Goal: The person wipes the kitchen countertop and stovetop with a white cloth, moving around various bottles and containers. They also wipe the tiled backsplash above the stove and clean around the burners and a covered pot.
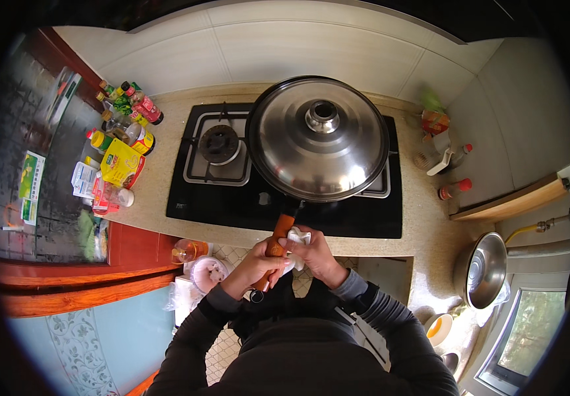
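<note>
A large wok (251,163) rests over the right side of a black glass gas hob (215,203), covered by a domed stainless-steel lid (285,143) with a hollow round knob. Its orange-brown handle (283,227) points toward me past the counter's front edge. My left hand (260,262) is wrapped around the lower part of that handle. In my right hand (317,255) is a crumpled white cloth or paper tissue (299,238), pinched against the handle's right side. The wok's contents are hidden beneath the lid.
Sauce bottles (141,104) and a yellow seasoning pouch (122,162) crowd the counter's left end. A red-capped bottle (454,189) stands at right, near a steel basin (485,272) and a bowl with egg yolk (438,329). Below left are an oil bottle (189,251) and a lined bin (211,274).
</note>
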`<state>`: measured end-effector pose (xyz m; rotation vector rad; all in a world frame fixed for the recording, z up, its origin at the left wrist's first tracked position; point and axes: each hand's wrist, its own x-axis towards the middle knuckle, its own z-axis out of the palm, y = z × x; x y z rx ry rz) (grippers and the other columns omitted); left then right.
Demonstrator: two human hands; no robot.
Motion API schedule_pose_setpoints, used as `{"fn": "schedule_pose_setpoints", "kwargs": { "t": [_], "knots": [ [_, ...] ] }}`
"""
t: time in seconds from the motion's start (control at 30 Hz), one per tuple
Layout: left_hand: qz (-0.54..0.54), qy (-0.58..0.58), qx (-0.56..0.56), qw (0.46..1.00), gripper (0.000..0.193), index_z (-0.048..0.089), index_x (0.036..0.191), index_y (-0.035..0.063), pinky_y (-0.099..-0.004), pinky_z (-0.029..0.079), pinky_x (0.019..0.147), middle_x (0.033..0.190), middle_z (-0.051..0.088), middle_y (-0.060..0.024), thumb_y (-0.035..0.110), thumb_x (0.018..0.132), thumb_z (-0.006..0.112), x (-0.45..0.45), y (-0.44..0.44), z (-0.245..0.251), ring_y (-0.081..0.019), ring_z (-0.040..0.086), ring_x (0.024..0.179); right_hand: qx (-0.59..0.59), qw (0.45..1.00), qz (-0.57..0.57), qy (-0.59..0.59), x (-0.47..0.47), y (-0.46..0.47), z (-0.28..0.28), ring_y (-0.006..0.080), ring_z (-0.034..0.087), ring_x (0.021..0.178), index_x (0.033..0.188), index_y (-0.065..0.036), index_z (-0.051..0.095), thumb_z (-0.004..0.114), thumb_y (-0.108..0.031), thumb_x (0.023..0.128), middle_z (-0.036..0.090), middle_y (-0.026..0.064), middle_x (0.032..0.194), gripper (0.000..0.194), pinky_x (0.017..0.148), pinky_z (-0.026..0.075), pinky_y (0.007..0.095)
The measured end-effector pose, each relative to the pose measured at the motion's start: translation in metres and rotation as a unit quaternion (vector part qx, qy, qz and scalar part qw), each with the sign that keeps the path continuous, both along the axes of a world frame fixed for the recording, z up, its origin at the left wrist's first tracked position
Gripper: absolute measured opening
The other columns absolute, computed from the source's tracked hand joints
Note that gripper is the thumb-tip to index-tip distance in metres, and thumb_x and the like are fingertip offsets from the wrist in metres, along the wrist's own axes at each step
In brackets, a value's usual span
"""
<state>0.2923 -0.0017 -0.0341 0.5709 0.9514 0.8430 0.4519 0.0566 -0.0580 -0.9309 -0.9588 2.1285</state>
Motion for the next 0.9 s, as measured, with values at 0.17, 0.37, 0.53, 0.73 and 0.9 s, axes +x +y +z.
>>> {"fn": "schedule_pose_setpoints", "kwargs": {
  "t": [0.17, 0.37, 0.53, 0.73, 0.9],
  "knots": [
    [0.04, 0.01, -0.032, 0.999, 0.02, 0.045, 0.098, 0.0026, -0.0263, 0.043, 0.038, 0.058, 0.051, -0.0047, 0.005, 0.085, 0.06, -0.055, -0.006, 0.013, -0.0124, 0.052, 0.041, 0.04, 0.999, 0.026, 0.008, -0.062, -0.001, 0.001, 0.0072, 0.059, 0.074, 0.1, 0.002, 0.063, 0.071, -0.007, 0.084, 0.065, 0.0025, 0.086, 0.02, 0.065, 0.048, 0.0226],
    [0.071, 0.059, -0.032, 0.995, 0.018, 0.047, 0.098, 0.0046, -0.0246, 0.038, 0.042, 0.057, 0.048, -0.0031, 0.008, 0.085, 0.059, -0.108, -0.017, 0.02, -0.0117, 0.047, 0.044, 0.033, 0.998, 0.057, 0.018, -0.126, 0.0, -0.01, 0.008, 0.06, 0.072, 0.097, 0.002, 0.064, 0.071, -0.006, 0.083, 0.066, 0.0031, 0.085, 0.018, 0.064, 0.049, 0.0231],
    [0.109, 0.087, -0.013, 0.99, 0.012, 0.05, 0.093, 0.0044, -0.0256, 0.036, 0.041, 0.057, 0.046, -0.0028, 0.006, 0.085, 0.058, -0.14, -0.022, 0.003, -0.0115, 0.043, 0.042, 0.053, 0.996, 0.068, -0.003, -0.169, 0.002, -0.022, 0.0079, 0.058, 0.073, 0.092, 0.003, 0.063, 0.074, -0.01, 0.079, 0.064, 0.0021, 0.083, 0.021, 0.065, 0.049, 0.0232],
    [0.147, 0.071, -0.026, 0.986, 0.01, 0.05, 0.09, 0.0037, -0.025, 0.036, 0.037, 0.055, 0.046, -0.0028, 0.008, 0.086, 0.058, -0.169, -0.027, -0.008, -0.0107, 0.043, 0.04, 0.083, 0.994, 0.075, 0.001, -0.206, 0.003, -0.037, 0.0099, 0.059, 0.071, 0.088, 0.005, 0.064, 0.071, -0.009, 0.077, 0.066, 0.0058, 0.079, 0.019, 0.064, 0.049, 0.0271],
    [0.155, 0.076, -0.03, 0.984, 0.009, 0.049, 0.088, 0.0039, -0.0241, 0.036, 0.037, 0.053, 0.045, -0.0029, 0.01, 0.087, 0.057, -0.18, -0.025, -0.008, -0.0109, 0.043, 0.038, 0.085, 0.993, 0.084, -0.018, -0.223, 0.004, -0.047, 0.0106, 0.06, 0.073, 0.091, 0.005, 0.064, 0.072, -0.012, 0.077, 0.066, 0.0069, 0.08, 0.023, 0.066, 0.049, 0.027]
  ]
}}
